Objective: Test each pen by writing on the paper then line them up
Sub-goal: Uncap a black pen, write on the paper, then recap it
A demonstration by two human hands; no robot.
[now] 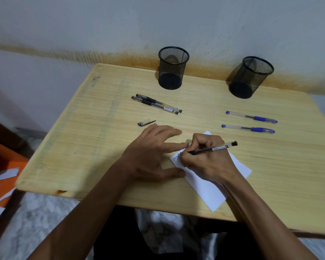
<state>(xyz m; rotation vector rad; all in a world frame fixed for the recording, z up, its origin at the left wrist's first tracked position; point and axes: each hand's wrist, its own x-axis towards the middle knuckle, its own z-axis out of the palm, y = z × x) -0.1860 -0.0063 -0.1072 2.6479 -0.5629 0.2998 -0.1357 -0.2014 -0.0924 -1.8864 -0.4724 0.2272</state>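
Note:
My right hand (207, 160) grips a black pen (219, 147) with its tip down on a white sheet of paper (206, 188), where some writing shows at the left edge. Beside it, my left hand (154, 154) lies flat with straight fingers, a fingertip and the thumb touching the paper's left edge. A loose pen cap (145, 122) lies just beyond my left hand. Two black pens (157, 104) lie side by side further back. Two blue pens (251, 117) (248, 128) lie apart from each other to the right.
Two black mesh pen cups (173, 68) (250, 77) stand at the back of the wooden table (83, 137), near the wall. Orange material and paper scraps (0, 177) lie on the floor to the left.

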